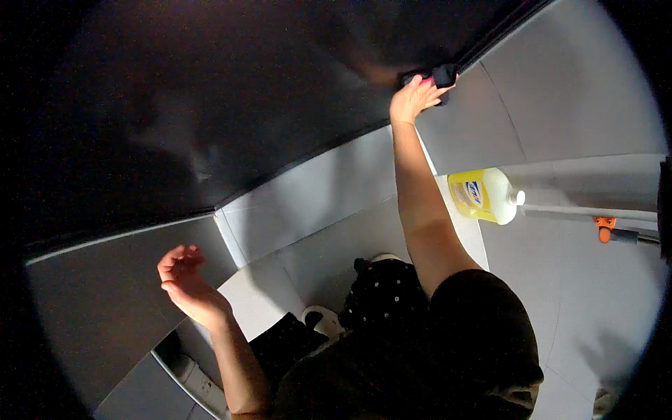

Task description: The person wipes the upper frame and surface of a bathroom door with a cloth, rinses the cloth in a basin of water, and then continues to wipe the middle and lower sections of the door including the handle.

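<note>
My right hand (413, 102) reaches far forward along a large, dark glossy panel (231, 91). Under its palm and fingers is a bunched black cloth (444, 75) with a bit of pink showing, pressed at the panel's edge where a grey tiled wall meets it. Part of the cloth is hidden by the hand. On the left, my left hand (187, 285) is raised in front of the panel, its fingers loosely bent and apart from the thumb. Nothing shows in it, and it touches nothing I can see.
A large jug with yellow liquid (483, 196) lies at the right, beside a white ledge. Past it, an orange clip (605, 229) is fixed to a bar. A white curved object (192, 381) lies at lower left. My feet in light slippers (323, 320) are below.
</note>
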`<action>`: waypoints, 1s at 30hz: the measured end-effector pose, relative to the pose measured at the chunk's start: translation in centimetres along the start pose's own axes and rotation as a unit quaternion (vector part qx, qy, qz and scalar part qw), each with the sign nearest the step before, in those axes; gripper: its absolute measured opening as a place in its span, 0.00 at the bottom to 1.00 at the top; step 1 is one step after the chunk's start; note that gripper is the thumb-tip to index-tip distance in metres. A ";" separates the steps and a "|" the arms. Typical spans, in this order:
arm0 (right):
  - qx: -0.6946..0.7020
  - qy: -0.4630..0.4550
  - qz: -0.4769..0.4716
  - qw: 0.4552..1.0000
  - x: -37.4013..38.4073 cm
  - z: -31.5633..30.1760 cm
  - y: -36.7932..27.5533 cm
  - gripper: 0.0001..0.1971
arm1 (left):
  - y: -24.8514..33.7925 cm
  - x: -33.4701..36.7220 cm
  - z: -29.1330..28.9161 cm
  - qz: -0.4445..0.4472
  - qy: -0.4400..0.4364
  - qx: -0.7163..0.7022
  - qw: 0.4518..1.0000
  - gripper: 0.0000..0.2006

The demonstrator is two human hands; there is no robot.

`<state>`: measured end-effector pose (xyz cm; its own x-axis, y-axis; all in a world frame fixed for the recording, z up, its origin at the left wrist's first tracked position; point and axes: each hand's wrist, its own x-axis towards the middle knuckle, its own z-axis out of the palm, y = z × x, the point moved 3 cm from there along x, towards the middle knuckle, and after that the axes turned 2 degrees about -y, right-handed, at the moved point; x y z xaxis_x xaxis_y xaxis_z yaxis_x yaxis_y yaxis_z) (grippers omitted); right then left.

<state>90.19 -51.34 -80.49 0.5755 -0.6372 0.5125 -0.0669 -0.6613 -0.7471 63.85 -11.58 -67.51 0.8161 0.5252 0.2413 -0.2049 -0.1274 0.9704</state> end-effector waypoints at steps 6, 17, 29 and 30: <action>-0.097 -0.068 0.109 0.987 -3.0 2.2 5.1 0.24 | 1.0 -0.5 0.0 -0.001 -0.020 0.032 0.999 0.31; -0.055 0.076 0.121 0.988 -4.1 2.7 6.0 0.24 | 1.8 -0.9 0.3 -0.005 -0.039 0.053 0.998 0.31; 0.155 -0.100 -0.153 0.971 -11.7 1.2 -11.5 0.36 | 2.4 -1.0 0.7 0.001 -0.044 0.088 0.995 0.34; 0.121 -0.107 -0.259 0.952 -13.6 1.6 -12.9 0.40 | 2.8 -0.9 0.9 -0.001 -0.044 0.112 0.993 0.35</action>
<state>84.51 -33.52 -78.46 0.6349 -0.1390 0.7600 0.4461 -0.7372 -0.5074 63.04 -13.20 -64.96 0.8626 0.4508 0.2297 -0.0868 -0.3153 0.9450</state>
